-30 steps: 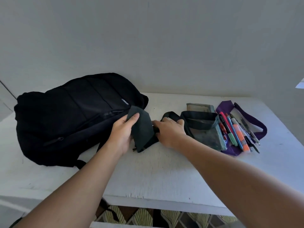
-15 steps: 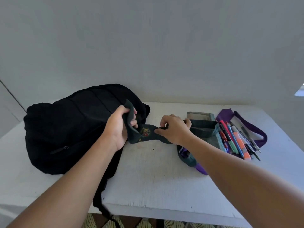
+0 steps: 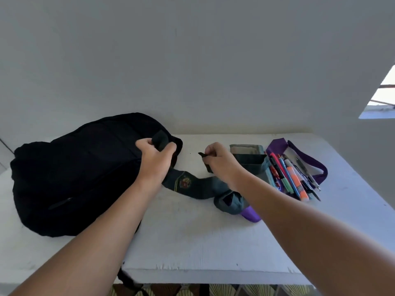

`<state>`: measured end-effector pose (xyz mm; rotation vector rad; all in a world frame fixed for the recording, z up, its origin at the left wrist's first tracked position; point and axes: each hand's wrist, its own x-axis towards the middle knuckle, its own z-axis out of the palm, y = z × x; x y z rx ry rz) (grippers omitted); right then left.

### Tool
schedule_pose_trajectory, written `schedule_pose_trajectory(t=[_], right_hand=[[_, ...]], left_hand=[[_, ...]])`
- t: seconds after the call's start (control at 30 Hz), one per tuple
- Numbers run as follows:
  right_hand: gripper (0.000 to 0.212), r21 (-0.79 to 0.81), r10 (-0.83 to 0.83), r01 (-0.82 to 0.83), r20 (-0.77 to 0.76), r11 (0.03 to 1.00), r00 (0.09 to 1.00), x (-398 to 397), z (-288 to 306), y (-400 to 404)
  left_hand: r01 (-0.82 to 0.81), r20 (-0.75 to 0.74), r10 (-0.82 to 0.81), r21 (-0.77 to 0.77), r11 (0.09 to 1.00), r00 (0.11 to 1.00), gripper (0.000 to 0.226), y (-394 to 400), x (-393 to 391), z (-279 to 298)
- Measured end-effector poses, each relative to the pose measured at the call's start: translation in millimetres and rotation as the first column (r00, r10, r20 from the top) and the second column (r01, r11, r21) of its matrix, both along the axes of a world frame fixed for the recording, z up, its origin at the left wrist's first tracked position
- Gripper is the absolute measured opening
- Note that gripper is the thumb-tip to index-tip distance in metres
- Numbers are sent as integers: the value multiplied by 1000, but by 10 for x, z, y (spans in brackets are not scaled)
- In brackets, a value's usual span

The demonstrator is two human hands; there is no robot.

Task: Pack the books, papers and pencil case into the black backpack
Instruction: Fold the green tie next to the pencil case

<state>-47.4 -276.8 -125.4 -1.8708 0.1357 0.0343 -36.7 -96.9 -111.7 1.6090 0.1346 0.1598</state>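
Note:
The black backpack (image 3: 74,174) lies on its side at the left of the white table (image 3: 192,242). My left hand (image 3: 154,161) grips the bunched end of a dark green cloth strip (image 3: 188,185) with an embroidered crest, right at the backpack's top edge. The strip sags to the table and runs toward my right hand (image 3: 220,162), which pinches a small dark end of fabric. Behind that hand a grey-green pencil case (image 3: 249,155) lies open. A purple pouch (image 3: 307,159) beside it holds several pens and markers (image 3: 292,178).
A grey wall rises directly behind the table. The table's front edge runs just below my forearms, and a backpack strap (image 3: 128,280) hangs over it. A bright window opening (image 3: 382,99) is at the far right. A purple and grey bundle (image 3: 237,207) lies under my right forearm.
My left hand has lifted the cloth's end higher against the backpack's top. My right hand has moved away to the right, so the strip is drawn out longer and its crest shows on the table.

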Motion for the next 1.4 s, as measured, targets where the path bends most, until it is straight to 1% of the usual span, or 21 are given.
schedule_pose_trajectory(t=[0.07, 0.13, 0.17, 0.2, 0.27, 0.33, 0.4, 0.43, 0.47, 0.53, 0.6, 0.63, 0.77, 0.87, 1.0, 1.1, 1.17, 1.27, 1.3, 1.33, 1.4], right_hand=[[4, 74, -24, 21, 36, 997, 999, -21, -38, -38], [8, 198, -59, 44, 69, 979, 996, -32, -37, -76], [10, 245, -72, 50, 82, 968, 994, -34, -12, -93], [12, 296, -78, 46, 99, 954, 992, -35, 16, -107], [11, 410, -73, 15, 124, 912, 990, -33, 69, -129], [11, 489, -49, -23, 134, 872, 990, -58, 150, -144], [14, 519, -8, -69, 143, 852, 990, -97, 231, -158], [13, 528, 12, -86, 143, 845, 990, -114, 263, -165], [12, 545, 29, -102, 142, 832, 989, -136, 296, -167], [11, 598, 49, -124, 141, 792, 989, -160, 328, -184], [12, 670, 41, -133, 151, 730, 988, -180, 354, -199], [11, 688, 39, -139, 158, 712, 987, -184, 368, -206], [8, 674, 33, -153, 187, 723, 982, -197, 412, -217], [10, 676, -27, -125, 210, 726, 977, -187, 414, -176], [40, 616, -177, 21, 193, 788, 965, -188, 381, -160], [56, 397, -266, 169, 205, 902, 942, -182, 373, -163], [55, 397, -210, 109, 221, 911, 952, -219, 388, -150], [34, 597, 81, -188, 202, 780, 976, -317, 401, -160], [34, 604, 183, -270, 203, 750, 962, -341, 386, -174], [35, 566, 255, -320, 194, 759, 947, -349, 359, -178], [26, 385, 262, -316, 187, 867, 947, -340, 330, -151]], left_hand=[[-45, 22, 48, -109, 993, 999, 37, 9, 48, 7], [-25, 20, 29, -197, 980, 999, 23, -37, 66, 21], [1, 4, 0, -195, 981, 1000, 15, -75, 65, 36], [40, -18, -43, -165, 985, 999, 10, -113, 69, 43], [140, -41, -144, -94, 986, 989, 22, -185, 66, 45], [193, 56, -195, 43, 980, 979, 32, -259, 102, -13], [97, 174, -162, 333, 938, 971, 35, -308, 132, -54], [38, 230, -133, 376, 926, 964, 36, -317, 130, -44], [28, 265, -125, 344, 938, 956, 35, -338, 114, 0], [127, 226, -139, 69, 990, 964, 33, -415, 39, 163], [213, 136, -188, -196, 957, 973, 33, -489, -41, 312], [244, 108, -223, -252, 937, 969, 34, -522, -76, 370], [307, 57, -308, -358, 882, 950, 37, -656, -194, 459], [324, 31, -348, -446, 834, 937, 40, -726, -260, 495], [385, 50, -405, -432, 815, 913, 37, -790, -335, 480], [365, 70, -372, -426, 828, 926, 33, -786, -320, 466], [368, 71, -380, -464, 806, 922, 35, -794, -325, 476], [358, 74, -379, -537, 764, 922, 35, -804, -369, 601], [346, 86, -362, -559, 753, 928, 33, -788, -343, 640], [341, 108, -345, -574, 744, 933, 30, -764, -302, 672], [310, 130, -288, -556, 771, 949, 29, -690, -197, 697]])
